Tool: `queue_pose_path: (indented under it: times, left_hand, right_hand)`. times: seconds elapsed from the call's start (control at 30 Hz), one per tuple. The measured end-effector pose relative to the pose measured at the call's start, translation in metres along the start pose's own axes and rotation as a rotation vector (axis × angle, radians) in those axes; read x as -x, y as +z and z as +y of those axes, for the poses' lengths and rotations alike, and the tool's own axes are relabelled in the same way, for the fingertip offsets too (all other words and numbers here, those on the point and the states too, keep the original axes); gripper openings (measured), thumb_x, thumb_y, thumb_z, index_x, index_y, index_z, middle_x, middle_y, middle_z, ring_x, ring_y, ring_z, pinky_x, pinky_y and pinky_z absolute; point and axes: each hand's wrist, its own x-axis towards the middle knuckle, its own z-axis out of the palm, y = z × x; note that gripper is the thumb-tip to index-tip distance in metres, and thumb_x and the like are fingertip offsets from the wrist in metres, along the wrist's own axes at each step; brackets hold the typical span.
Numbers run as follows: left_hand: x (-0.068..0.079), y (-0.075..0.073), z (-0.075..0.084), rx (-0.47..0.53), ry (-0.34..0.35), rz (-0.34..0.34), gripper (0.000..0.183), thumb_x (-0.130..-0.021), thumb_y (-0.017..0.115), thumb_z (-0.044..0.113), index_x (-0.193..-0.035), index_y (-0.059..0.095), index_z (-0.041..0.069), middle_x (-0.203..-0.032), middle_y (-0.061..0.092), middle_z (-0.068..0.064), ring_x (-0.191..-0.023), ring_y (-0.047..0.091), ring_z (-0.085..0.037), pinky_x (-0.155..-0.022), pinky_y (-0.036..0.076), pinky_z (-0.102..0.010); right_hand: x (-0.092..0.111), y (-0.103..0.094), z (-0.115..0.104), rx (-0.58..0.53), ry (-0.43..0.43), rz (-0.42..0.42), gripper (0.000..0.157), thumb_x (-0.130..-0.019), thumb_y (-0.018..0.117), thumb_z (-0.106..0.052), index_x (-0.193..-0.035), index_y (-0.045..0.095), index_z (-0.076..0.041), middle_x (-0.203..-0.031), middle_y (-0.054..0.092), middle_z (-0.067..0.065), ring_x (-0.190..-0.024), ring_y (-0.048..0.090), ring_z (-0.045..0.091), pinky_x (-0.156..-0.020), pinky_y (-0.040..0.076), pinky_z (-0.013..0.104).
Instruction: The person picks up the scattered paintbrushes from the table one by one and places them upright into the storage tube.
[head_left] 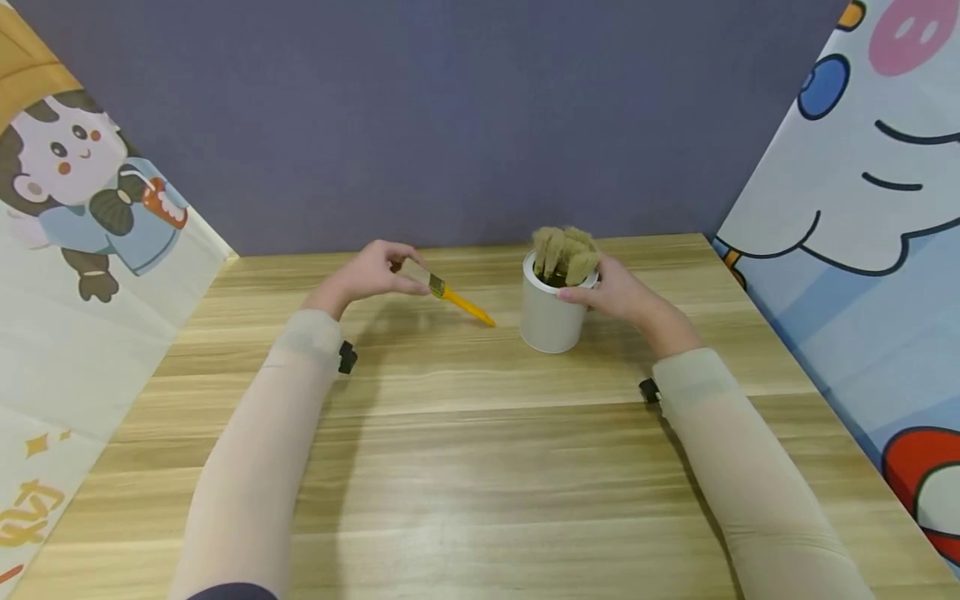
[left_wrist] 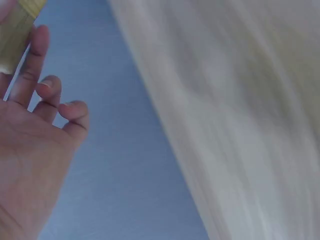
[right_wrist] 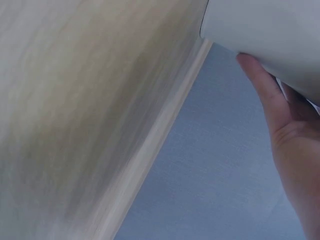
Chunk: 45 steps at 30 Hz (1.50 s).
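My left hand (head_left: 381,271) pinches a paintbrush (head_left: 467,307) by its bristle end, above the table. The brush's yellow handle slants down to the right, toward the can. In the left wrist view the pale bristles (left_wrist: 12,42) show at the upper left corner, against the fingers. A white can (head_left: 551,321) stands upright on the table, holding several brushes with their tan bristles (head_left: 564,252) up. My right hand (head_left: 618,292) grips the can at its right side, thumb at the rim; its other fingers are mostly hidden. The right wrist view shows the thumb against the can wall (right_wrist: 265,30).
The wood-grain table (head_left: 450,467) ends at a dark grey-blue panel (head_left: 465,125) just behind the can. Cartoon-printed walls (head_left: 847,217) flank both sides. A small black wrist device (head_left: 347,357) sits at the left cuff, another (head_left: 649,390) at the right.
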Motion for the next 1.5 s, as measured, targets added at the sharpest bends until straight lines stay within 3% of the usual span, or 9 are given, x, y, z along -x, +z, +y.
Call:
queue_pose_path:
  times: [0.07, 0.2, 0.3, 0.43, 0.6, 0.87, 1.03, 1.3, 1.5]
  left_hand:
    - [0.003, -0.004, 0.008, 0.062, 0.022, 0.038, 0.039, -0.088, 0.090, 0.035, -0.117, 0.075, 0.014, -0.081, 0.054, -0.004, -0.075, 0.045, -0.023, -0.071, 0.042, -0.037]
    - [0.003, -0.009, 0.024, 0.162, 0.023, 0.115, 0.041, -0.088, 0.090, 0.034, -0.117, 0.071, 0.012, -0.099, 0.067, 0.000, -0.092, 0.057, -0.020, -0.081, 0.049, -0.035]
    - [0.002, -0.012, 0.041, 0.210, 0.062, 0.196, 0.039, -0.089, 0.088, 0.038, -0.111, 0.070, 0.011, -0.092, 0.063, 0.000, -0.084, 0.051, -0.018, -0.076, 0.046, -0.034]
    - [0.002, -0.015, 0.076, 0.356, 0.226, 0.337, 0.026, -0.093, 0.085, 0.033, -0.095, 0.073, 0.010, -0.080, 0.069, 0.001, -0.073, 0.056, -0.017, -0.073, 0.050, -0.031]
    - [0.002, -0.010, 0.136, 0.484, 0.376, 0.445, 0.015, -0.092, 0.085, 0.021, -0.102, 0.079, 0.010, -0.089, 0.079, 0.001, -0.086, 0.073, -0.019, -0.087, 0.061, -0.031]
    - [-0.010, 0.017, 0.188, 0.306, 0.445, 0.443, 0.024, -0.092, 0.086, 0.027, -0.108, 0.079, 0.010, -0.093, 0.077, 0.002, -0.078, 0.064, -0.016, -0.071, 0.045, -0.024]
    - [-0.020, 0.036, 0.191, 0.128, 0.465, 0.413, 0.025, -0.094, 0.083, 0.038, -0.106, 0.077, 0.017, -0.092, 0.075, 0.006, -0.074, 0.044, -0.019, -0.070, 0.032, -0.025]
    - [-0.032, 0.053, 0.193, -0.017, 0.441, 0.365, 0.030, -0.093, 0.082, 0.045, -0.106, 0.075, 0.020, -0.091, 0.074, 0.009, -0.091, 0.052, -0.011, -0.093, 0.038, -0.027]
    - [-0.037, 0.064, 0.194, -0.101, 0.415, 0.320, 0.033, -0.094, 0.081, 0.047, -0.112, 0.075, 0.021, -0.097, 0.073, 0.008, -0.096, 0.052, -0.012, -0.086, 0.044, -0.028]
  right_hand:
    - [0.000, 0.000, 0.001, -0.001, -0.006, -0.001, 0.095, -0.100, 0.076, -0.029, -0.172, 0.016, -0.019, -0.164, 0.043, 0.023, -0.139, 0.055, 0.044, -0.094, 0.060, 0.055]
    - [0.000, 0.001, 0.002, -0.006, -0.012, -0.001, 0.093, -0.100, 0.076, -0.028, -0.172, 0.018, -0.017, -0.163, 0.044, 0.024, -0.137, 0.057, 0.045, -0.093, 0.061, 0.055]
    - [-0.001, 0.001, 0.002, 0.002, -0.010, 0.003, 0.091, -0.100, 0.075, -0.027, -0.171, 0.019, -0.014, -0.163, 0.044, 0.025, -0.137, 0.057, 0.045, -0.092, 0.061, 0.054]
    - [0.000, 0.000, 0.001, 0.006, 0.007, 0.010, 0.090, -0.100, 0.075, -0.027, -0.170, 0.021, -0.012, -0.162, 0.044, 0.026, -0.136, 0.057, 0.045, -0.091, 0.061, 0.054]
    - [0.001, -0.001, -0.001, 0.008, 0.019, 0.013, 0.091, -0.100, 0.075, -0.027, -0.171, 0.019, -0.014, -0.164, 0.042, 0.025, -0.137, 0.056, 0.044, -0.093, 0.060, 0.054]
    - [0.000, -0.003, -0.002, 0.004, 0.022, -0.003, 0.085, -0.101, 0.075, -0.028, -0.169, 0.025, -0.013, -0.160, 0.047, 0.023, -0.134, 0.058, 0.042, -0.093, 0.061, 0.057]
    - [-0.001, -0.003, -0.001, 0.001, 0.030, -0.025, 0.083, -0.102, 0.074, -0.029, -0.168, 0.027, -0.012, -0.159, 0.048, 0.022, -0.135, 0.058, 0.042, -0.093, 0.061, 0.053]
    - [-0.001, -0.002, 0.000, -0.022, -0.010, -0.044, 0.078, -0.102, 0.072, -0.026, -0.166, 0.029, -0.014, -0.157, 0.050, 0.020, -0.134, 0.058, 0.041, -0.093, 0.059, 0.053]
    - [0.000, -0.002, 0.001, -0.021, -0.023, -0.051, 0.077, -0.103, 0.071, -0.028, -0.167, 0.028, -0.015, -0.157, 0.051, 0.019, -0.133, 0.059, 0.041, -0.093, 0.060, 0.053]
